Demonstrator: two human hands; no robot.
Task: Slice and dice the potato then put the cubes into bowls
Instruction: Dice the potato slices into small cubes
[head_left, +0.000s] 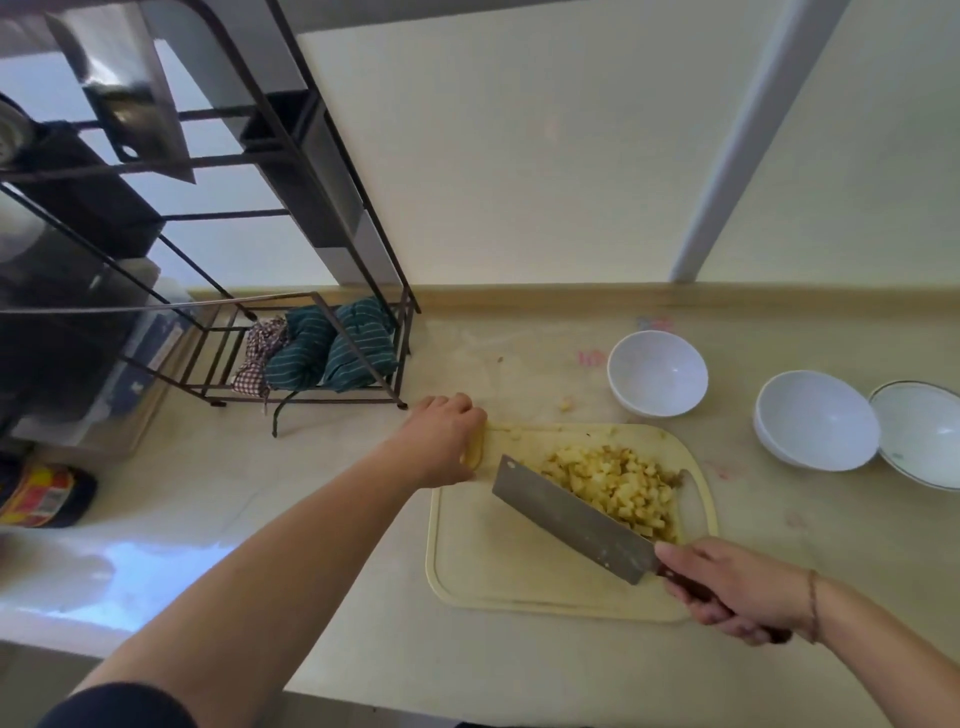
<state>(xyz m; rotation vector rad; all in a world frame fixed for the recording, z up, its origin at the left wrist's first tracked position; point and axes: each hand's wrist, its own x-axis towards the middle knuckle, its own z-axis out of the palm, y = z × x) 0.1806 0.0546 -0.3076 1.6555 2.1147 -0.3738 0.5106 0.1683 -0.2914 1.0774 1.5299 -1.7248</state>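
Right hand (737, 587): fingers (711, 610) curled tight round the cleaver's dark handle.
Left hand (441, 441): fingers curled over the far left corner of the board (519, 571), gripping its edge.
Cleaver (571, 525): one; blade slants from the right hand up toward the left hand, its flat side against the near side of the cubes.
Cubes (618, 483): one heap, too many to count; pale yellow, small, roughly even dice with a few brown bits of skin; it lies on the board just beyond the blade, between the two hands.
Stray bits (567, 404): a small clump on the counter (363, 571) beyond the board, right of the left hand.
Bowls: three, all white and holding nothing; the first bowl (657, 371) is beyond the heap, the second bowl (815, 421) further right, and the rimmed bowl (922, 436) touches it at the frame edge.
Rack (311, 353): one, beyond the left hand, holding striped cloths (332, 348).
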